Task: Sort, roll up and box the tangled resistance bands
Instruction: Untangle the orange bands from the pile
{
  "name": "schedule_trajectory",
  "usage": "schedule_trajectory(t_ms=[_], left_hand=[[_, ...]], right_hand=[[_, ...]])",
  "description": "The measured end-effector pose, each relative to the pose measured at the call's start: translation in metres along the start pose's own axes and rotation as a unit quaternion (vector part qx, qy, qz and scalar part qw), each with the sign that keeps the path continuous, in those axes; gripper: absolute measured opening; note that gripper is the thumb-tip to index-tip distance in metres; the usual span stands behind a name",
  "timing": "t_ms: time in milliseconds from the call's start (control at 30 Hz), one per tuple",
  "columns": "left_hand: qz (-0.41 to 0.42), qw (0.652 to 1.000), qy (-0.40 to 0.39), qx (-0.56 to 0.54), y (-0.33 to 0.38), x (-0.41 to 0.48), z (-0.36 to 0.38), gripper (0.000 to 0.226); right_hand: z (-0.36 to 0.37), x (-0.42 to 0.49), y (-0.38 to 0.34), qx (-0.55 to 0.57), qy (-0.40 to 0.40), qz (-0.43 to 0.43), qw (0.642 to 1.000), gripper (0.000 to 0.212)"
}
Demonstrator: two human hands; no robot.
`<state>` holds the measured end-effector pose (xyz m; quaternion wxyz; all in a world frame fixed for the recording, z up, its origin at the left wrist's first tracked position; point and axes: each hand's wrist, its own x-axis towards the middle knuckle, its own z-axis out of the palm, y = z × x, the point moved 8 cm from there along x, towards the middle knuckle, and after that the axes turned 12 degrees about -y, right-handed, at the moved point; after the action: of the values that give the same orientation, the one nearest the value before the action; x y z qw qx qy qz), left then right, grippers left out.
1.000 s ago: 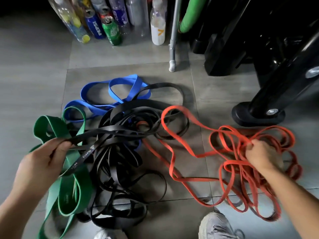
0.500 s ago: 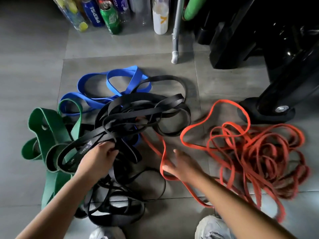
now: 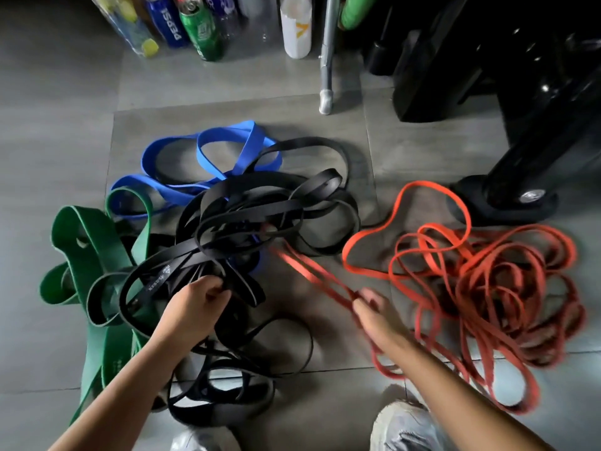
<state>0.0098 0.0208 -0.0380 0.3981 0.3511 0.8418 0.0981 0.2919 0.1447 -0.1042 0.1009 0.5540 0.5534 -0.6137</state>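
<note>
Your left hand [image 3: 195, 307] grips a bunch of the black bands [image 3: 253, 190], with its fingers curled round several strands near the middle of the floor [image 3: 65, 125]. Your right hand [image 3: 370, 307] is blurred. It pinches a doubled length of the red bands [image 3: 461, 288], which runs taut out of the black knot. The rest of the red lies heaped toward the floor's right edge, just beside a black machine foot [image 3: 487, 209]. The blue band [image 3: 247, 148] lies behind the black ones and partly under them. The green band [image 3: 97, 255] lies to their left, tangled with them. Bottles and cans [image 3: 195, 30] stand along the far edge. Your shoes [image 3: 406, 428] show at the near edge.
</note>
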Motion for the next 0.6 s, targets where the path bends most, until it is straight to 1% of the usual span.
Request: schedule_trajectory(t_ms=[67, 133, 167, 200, 267, 300, 333, 367, 400, 433, 467, 500, 533, 567, 600], left_hand=[[0.006, 1.000, -0.006, -0.004, 0.003, -0.001, 0.003, 0.010], [0.008, 1.000, -0.008, -0.002, 0.006, -0.002, 0.005, 0.012], [0.012, 1.000, -0.009, -0.005, 0.011, -0.003, 0.006, 0.013], [0.016, 1.000, -0.011, -0.007, 0.015, -0.003, 0.008, 0.014], [0.029, 1.000, -0.010, -0.001, 0.024, -0.004, 0.010, 0.016], [0.035, 0.999, -0.006, 0.003, 0.029, -0.004, 0.010, 0.016], [0.042, 0.999, -0.002, 0.005, 0.032, -0.004, 0.010, 0.016], [0.048, 0.999, 0.001, 0.004, 0.034, -0.004, 0.009, 0.016], [0.051, 0.999, 0.003, 0.003, 0.034, -0.002, 0.009, 0.016], [0.048, 0.999, 0.004, 0.001, 0.033, -0.001, 0.008, 0.017], [0.045, 0.999, 0.003, -0.003, 0.032, 0.000, 0.008, 0.018], [0.043, 0.999, 0.001, -0.006, 0.029, 0.000, 0.009, 0.019], [0.041, 0.999, 0.000, -0.009, 0.026, 0.000, 0.009, 0.019], [0.039, 0.999, -0.004, -0.013, 0.022, 0.001, 0.011, 0.017], [0.040, 0.999, -0.012, -0.016, 0.020, 0.002, 0.013, 0.015]], right_hand=[[-0.061, -0.023, -0.002, -0.025, 0.137, -0.021, 0.990, 0.017], [-0.121, -0.046, -0.005, -0.016, 0.267, -0.042, 0.963, 0.018], [-0.152, -0.058, -0.002, -0.003, 0.324, -0.039, 0.945, 0.017], [-0.179, -0.067, 0.004, 0.004, 0.370, -0.021, 0.929, 0.017], [-0.218, -0.074, 0.020, -0.029, 0.413, 0.037, 0.909, 0.024], [-0.227, -0.076, 0.026, -0.082, 0.414, 0.085, 0.902, 0.030], [-0.230, -0.075, 0.028, -0.157, 0.411, 0.127, 0.889, 0.039], [-0.224, -0.071, 0.023, -0.233, 0.406, 0.133, 0.874, 0.052], [-0.211, -0.063, 0.013, -0.301, 0.392, 0.103, 0.863, 0.064], [-0.189, -0.050, -0.002, -0.366, 0.363, 0.050, 0.856, 0.071], [-0.159, -0.035, -0.017, -0.432, 0.316, -0.016, 0.844, 0.074], [-0.124, -0.018, -0.029, -0.499, 0.245, -0.072, 0.828, 0.074], [-0.090, 0.001, -0.033, -0.557, 0.163, -0.109, 0.807, 0.074], [-0.063, 0.017, -0.029, -0.605, 0.085, -0.112, 0.784, 0.074], [-0.046, 0.031, -0.021, -0.643, 0.024, -0.090, 0.760, 0.076]])
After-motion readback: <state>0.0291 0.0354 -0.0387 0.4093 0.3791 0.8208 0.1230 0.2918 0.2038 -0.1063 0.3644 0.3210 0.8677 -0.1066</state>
